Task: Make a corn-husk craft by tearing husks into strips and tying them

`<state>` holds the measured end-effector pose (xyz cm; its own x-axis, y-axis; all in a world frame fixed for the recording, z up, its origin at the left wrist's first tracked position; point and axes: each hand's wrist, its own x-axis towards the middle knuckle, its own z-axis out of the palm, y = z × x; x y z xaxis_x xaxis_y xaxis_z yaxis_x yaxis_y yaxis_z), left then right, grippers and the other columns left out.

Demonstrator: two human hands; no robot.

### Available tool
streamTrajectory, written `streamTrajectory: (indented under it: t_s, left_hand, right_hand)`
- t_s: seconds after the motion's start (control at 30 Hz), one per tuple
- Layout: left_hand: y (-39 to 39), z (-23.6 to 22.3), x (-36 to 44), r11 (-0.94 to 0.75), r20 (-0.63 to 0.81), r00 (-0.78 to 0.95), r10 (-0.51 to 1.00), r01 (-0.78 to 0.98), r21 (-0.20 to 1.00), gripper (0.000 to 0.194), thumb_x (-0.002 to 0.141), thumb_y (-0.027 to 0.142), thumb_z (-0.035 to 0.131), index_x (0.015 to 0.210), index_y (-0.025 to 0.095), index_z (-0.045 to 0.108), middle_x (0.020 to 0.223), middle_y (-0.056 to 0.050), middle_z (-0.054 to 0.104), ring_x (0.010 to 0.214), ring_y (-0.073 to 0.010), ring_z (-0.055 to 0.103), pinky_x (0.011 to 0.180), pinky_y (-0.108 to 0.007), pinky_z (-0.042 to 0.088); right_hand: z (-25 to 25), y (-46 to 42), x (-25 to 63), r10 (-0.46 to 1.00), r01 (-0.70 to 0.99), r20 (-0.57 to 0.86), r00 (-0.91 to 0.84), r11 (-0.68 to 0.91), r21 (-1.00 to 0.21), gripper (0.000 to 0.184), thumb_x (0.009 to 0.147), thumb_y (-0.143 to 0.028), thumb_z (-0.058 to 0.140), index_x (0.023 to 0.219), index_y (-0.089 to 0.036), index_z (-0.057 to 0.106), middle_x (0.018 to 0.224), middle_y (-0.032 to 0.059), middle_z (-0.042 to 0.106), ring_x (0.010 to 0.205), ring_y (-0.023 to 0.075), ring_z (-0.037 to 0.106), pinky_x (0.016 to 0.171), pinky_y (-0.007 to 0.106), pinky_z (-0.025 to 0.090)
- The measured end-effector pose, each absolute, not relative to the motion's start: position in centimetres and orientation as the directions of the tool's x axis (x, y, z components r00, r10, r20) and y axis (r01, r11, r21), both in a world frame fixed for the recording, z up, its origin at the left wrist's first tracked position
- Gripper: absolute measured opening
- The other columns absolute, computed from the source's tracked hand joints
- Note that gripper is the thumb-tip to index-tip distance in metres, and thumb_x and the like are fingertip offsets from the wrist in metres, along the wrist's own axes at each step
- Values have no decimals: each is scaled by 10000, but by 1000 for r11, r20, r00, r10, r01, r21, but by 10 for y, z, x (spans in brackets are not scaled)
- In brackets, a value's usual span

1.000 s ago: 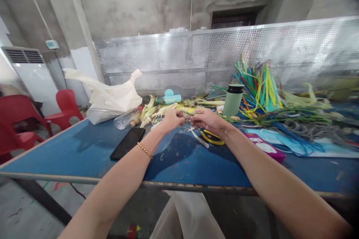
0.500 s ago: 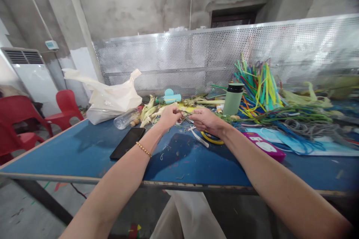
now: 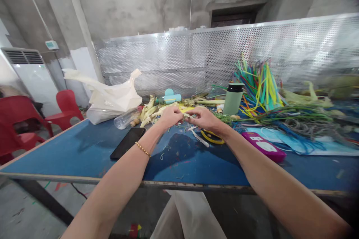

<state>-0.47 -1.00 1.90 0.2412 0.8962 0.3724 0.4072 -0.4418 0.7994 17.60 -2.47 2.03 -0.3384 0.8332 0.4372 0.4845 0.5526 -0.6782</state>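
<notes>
My left hand [image 3: 170, 116] and my right hand [image 3: 205, 119] meet above the middle of the blue table [image 3: 92, 166]. Their fingers are pinched around a small pale-green piece of plant material [image 3: 187, 116], perhaps a strip of husk; it is mostly hidden by the fingertips. Pale corn husks [image 3: 150, 111] lie just left of my left hand. Below my right hand are yellow-handled scissors [image 3: 214, 138], partly covered by the wrist, and a white strip [image 3: 199, 138]. Small scraps and fibres are scattered under both hands.
A black phone [image 3: 127, 143], a clear plastic bottle [image 3: 123, 120] and a white bag [image 3: 112, 97] are on the left. To the right stand a green tumbler [image 3: 233, 100], a purple box [image 3: 263, 147], bundled coloured strips [image 3: 262, 85] and blue masks [image 3: 303, 142].
My right hand has moved slightly left and closer to my left hand, its fingers now pinching at the piece. More of the scissors shows beneath the right wrist.
</notes>
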Motion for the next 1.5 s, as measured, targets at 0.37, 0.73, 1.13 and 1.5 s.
streamTrajectory:
  t_s: [0.37,0.73,1.13,1.5]
  left_hand:
    - [-15,22,-6,-408,333,272,903,300,862,139,706,118,561,570,147,557,534,-9,596,447,-85,488,473,-212,364]
    - [-16,17,-4,-401,268,428,863,259,879,96,736,111,620,641,123,608,585,-19,636,461,-79,507,494,-215,397]
    - [-16,24,-13,-311,252,247,936,237,921,101,784,175,607,717,128,667,731,-34,671,563,-91,562,525,-213,394]
    - [-16,16,-7,-218,207,394,895,-17,976,152,699,194,701,623,138,582,569,14,556,500,-81,500,541,-247,362]
  right_hand:
    - [18,-26,175,873,293,376,-311,465,-836,380,745,-526,720,698,-149,711,484,-30,535,412,81,452,424,227,368]
    - [17,-23,173,930,144,308,-202,340,-930,389,598,-467,858,633,-137,655,566,21,637,447,112,557,405,235,473]
    - [17,-18,174,957,6,244,-156,248,-969,246,623,-301,847,719,-125,704,721,67,727,446,88,555,371,201,449]
    - [17,-27,173,908,229,315,-276,380,-896,415,729,-487,757,562,-174,543,452,-26,539,375,75,461,370,206,369]
